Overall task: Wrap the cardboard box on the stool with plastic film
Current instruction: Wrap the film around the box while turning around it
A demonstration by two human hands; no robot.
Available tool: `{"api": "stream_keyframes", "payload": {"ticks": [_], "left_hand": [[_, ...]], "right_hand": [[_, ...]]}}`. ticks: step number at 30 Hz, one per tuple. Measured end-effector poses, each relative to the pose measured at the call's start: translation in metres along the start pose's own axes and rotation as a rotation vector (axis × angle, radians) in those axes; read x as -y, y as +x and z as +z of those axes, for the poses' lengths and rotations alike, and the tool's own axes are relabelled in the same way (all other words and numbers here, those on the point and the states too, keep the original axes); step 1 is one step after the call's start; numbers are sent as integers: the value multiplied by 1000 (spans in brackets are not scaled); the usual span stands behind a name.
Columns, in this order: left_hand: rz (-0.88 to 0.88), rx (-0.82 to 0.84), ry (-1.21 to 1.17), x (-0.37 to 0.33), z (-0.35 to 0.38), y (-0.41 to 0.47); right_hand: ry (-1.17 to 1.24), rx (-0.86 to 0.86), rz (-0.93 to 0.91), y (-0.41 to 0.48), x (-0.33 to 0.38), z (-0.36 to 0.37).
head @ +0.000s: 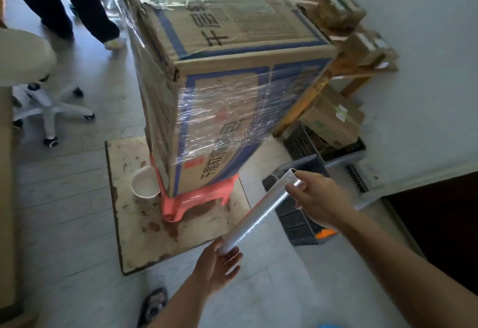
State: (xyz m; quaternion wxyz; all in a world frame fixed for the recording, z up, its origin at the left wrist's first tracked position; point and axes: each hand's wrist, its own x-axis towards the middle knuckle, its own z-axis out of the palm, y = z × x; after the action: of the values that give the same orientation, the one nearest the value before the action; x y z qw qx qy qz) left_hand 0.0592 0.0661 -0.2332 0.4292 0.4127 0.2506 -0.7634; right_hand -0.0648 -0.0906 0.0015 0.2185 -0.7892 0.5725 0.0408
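Centrally: cardboard box point(227, 50), blue Chinese lettering too blurred to read, standing on pink stool point(196, 198), partly banded in plastic film point(232, 110). Near right: film roll point(261, 211), left hand point(219, 263) curled round its near end, right hand point(318, 198) gripping its far end. White bowl point(144, 185) left of stool.

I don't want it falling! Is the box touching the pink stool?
Touching. The head view shows the cardboard box sitting right on the pink stool.

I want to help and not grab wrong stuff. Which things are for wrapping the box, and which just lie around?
For the job: cardboard box, pink stool, film roll, left hand, right hand.
Lying about: white bowl, swivel chair, black crate, small boxes.
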Motion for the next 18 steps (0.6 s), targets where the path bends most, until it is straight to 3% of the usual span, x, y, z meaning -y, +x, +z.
{"api": "stream_keyframes", "payload": {"ticks": [3,7,14,18], "left_hand": [[43,-19,4,-14,4,-8],[230,-33,-83,-43,2,-50],[591,-49,59,-77,13,-155],[787,-6,-33,-68,35,-206]], "right_hand": [[56,-40,-62,7,1,-4],[174,-78,-103,5,1,-7],[877,-52,32,0,6,-10],[1050,-60,21,-6,1,-21]]}}
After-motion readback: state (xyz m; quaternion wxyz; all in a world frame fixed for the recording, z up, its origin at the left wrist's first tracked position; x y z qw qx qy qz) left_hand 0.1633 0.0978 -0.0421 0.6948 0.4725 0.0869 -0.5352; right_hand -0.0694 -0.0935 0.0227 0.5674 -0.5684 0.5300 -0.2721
